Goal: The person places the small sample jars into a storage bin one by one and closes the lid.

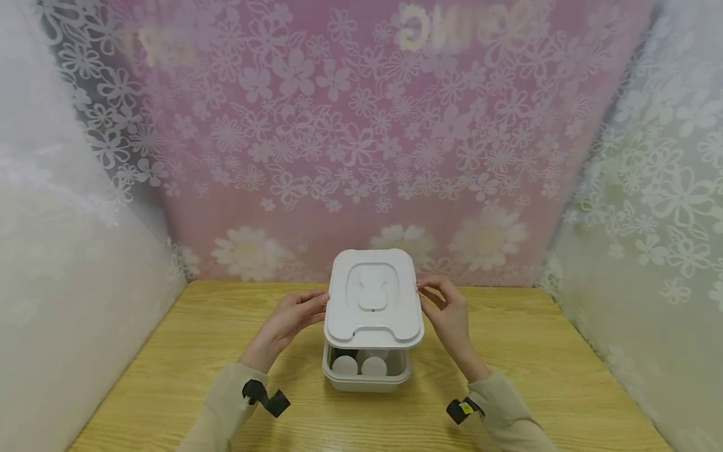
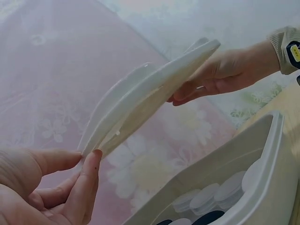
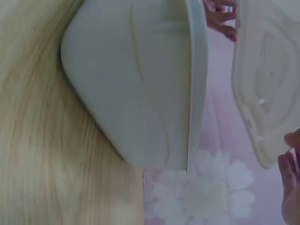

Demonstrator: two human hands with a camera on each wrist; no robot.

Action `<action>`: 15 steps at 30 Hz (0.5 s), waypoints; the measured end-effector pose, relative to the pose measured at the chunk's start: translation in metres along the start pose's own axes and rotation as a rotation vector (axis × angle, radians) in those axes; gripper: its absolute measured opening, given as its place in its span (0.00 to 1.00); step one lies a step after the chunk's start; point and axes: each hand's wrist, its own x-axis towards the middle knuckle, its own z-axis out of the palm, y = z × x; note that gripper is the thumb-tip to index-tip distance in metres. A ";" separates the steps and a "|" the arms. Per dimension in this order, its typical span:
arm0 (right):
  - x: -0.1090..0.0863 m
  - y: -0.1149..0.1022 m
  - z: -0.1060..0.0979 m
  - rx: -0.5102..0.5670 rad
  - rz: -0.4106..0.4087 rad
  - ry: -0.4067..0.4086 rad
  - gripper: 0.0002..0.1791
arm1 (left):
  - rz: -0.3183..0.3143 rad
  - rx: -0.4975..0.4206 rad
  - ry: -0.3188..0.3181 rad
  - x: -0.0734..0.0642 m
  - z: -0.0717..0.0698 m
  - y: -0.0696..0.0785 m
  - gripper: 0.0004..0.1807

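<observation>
A white lid [image 1: 373, 296] with a raised centre is held tilted over a white plastic box [image 1: 367, 384]. My left hand [image 1: 289, 320] pinches the lid's left edge between thumb and fingers, as the left wrist view shows. On the opposite edge, my right hand [image 1: 450, 314] grips the lid with its fingertips. Between lid and box there is a gap, and inside sit several white round-topped things [image 2: 205, 198] along with dark ones [image 2: 209, 218]. The right wrist view has the box's outer wall [image 3: 117, 84] and the underside of the lid [image 3: 267, 70].
The box stands on a wood-grain table [image 1: 214, 351]. Behind the table hangs a pink flowered curtain [image 1: 350, 157]. Pale side panels [image 1: 73, 251] flank it on the left and right. Each wrist carries a black camera mount [image 1: 265, 397] over a beige sleeve.
</observation>
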 end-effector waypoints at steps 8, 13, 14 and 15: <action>-0.007 -0.009 0.004 0.229 0.398 0.106 0.21 | 0.026 0.002 0.041 0.002 0.004 -0.002 0.24; -0.006 -0.015 0.001 0.326 0.589 0.082 0.28 | 0.057 0.026 0.042 0.003 0.005 -0.004 0.23; -0.006 -0.016 -0.001 0.321 0.610 0.059 0.28 | 0.060 0.029 0.043 0.003 0.004 -0.004 0.23; -0.006 -0.016 -0.002 0.317 0.626 0.036 0.28 | 0.065 0.034 0.044 0.003 0.004 -0.005 0.23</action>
